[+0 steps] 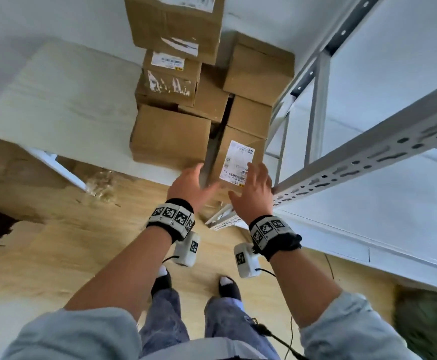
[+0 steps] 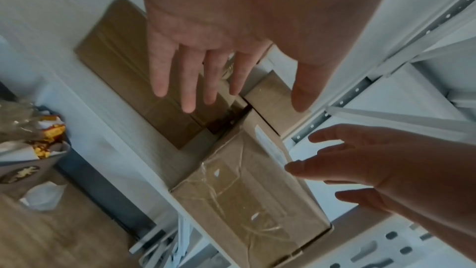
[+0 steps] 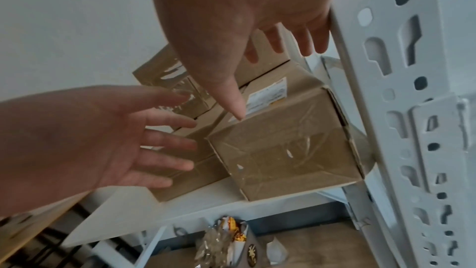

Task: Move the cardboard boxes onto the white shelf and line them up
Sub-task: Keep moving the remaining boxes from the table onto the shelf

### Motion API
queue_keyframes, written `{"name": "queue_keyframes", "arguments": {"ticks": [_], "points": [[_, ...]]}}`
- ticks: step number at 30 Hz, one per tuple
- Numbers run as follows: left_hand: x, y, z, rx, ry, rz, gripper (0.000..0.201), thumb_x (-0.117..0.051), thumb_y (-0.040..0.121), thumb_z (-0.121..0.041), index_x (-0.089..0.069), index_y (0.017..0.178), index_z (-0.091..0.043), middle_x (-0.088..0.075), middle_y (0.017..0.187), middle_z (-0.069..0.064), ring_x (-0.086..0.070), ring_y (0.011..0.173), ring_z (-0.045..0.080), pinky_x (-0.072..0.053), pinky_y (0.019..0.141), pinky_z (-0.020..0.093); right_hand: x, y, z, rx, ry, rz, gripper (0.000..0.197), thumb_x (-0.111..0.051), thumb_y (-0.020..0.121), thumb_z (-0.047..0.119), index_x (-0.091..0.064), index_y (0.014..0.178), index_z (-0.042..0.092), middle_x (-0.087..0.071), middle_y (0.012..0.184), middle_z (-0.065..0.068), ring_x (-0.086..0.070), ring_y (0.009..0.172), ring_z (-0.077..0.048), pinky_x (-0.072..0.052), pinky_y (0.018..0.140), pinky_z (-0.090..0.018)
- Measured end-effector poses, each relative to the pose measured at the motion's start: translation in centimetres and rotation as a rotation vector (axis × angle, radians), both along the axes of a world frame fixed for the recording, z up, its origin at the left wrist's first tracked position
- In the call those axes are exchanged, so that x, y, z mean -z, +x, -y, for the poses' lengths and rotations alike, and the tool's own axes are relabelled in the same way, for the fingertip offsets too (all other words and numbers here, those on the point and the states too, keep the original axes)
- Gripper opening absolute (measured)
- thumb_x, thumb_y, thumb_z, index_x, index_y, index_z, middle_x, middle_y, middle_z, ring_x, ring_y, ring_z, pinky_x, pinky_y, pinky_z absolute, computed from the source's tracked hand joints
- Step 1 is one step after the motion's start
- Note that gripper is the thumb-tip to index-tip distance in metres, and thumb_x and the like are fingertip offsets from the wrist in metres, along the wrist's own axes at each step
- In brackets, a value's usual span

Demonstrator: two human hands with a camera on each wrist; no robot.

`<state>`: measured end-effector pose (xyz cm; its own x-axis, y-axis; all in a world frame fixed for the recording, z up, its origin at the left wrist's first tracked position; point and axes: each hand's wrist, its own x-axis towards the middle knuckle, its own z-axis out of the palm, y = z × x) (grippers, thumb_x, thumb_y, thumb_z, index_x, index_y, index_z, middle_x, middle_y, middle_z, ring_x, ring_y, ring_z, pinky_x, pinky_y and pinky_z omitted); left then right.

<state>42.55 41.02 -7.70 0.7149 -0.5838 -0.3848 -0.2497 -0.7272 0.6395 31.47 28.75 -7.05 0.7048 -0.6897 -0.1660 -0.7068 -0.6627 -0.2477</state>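
Wood-look flooring [image 1: 64,245] ran under a pale table [image 1: 64,100] pushed against a white wall, with the white shelf [image 1: 368,157] standing just to its right. Both hands were spread wide and held nothing: the left hand [image 1: 188,185] and the right hand [image 1: 256,190] flanked the near end of the labelled box [image 1: 235,157], fingers straight, and whether they touched it could not be told. That box sat at the table's front right corner, close against the shelf's slotted upright.

Behind and beside it the other cardboard boxes [image 1: 170,71] were piled several high on the table. The shelf boards that showed carried no boxes, so the task looked barely begun, with the whole pile left to move and line up.

Room was tight on the right, where the upright crowded the right hand. The left side had only a narrow gap to the neighbouring box [image 1: 168,136]. Open floor lay toward the person, so pulling the box back looked the freest way out.
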Motion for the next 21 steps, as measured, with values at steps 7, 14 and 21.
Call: {"name": "queue_keyframes", "arguments": {"ticks": [7,14,21], "points": [[2.0,0.8,3.4,0.120,0.117,-0.150,0.066,-0.043,0.097,-0.062,-0.045,0.140,-0.012,-0.053,0.142,0.009,-0.053,0.126,0.029,-0.043,0.097,0.036,2.3,1.2,0.8,0.040,0.108,-0.058,0.077,-0.074,0.078,0.016,-0.030,0.141,0.013,-0.015,0.155,-0.013,-0.055,0.118,-0.036,-0.053,0.096,-0.045],[2.9,-0.1,2.1,-0.011,0.039,-0.122,0.064,-0.041,0.091,-0.069,-0.050,0.136,-0.026,-0.060,0.128,0.000,-0.061,0.113,0.028,-0.049,0.098,0.045,1.9,0.4,-0.7,0.024,0.062,0.028,0.064,-0.075,0.078,0.015,-0.043,0.133,0.010,-0.030,0.150,-0.012,-0.063,0.106,-0.035,-0.057,0.087,-0.042],[-0.5,-4.8,-1.6,-0.281,-0.084,0.039,0.051,-0.052,0.092,-0.057,-0.051,0.136,-0.033,-0.055,0.119,0.004,-0.058,0.102,0.026,-0.038,0.083,0.031,-0.4,-2.7,-4.1,-0.073,0.104,0.132,0.065,-0.071,0.078,0.027,-0.044,0.135,0.013,-0.039,0.139,-0.011,-0.062,0.103,-0.036,-0.057,0.084,-0.047]]}}
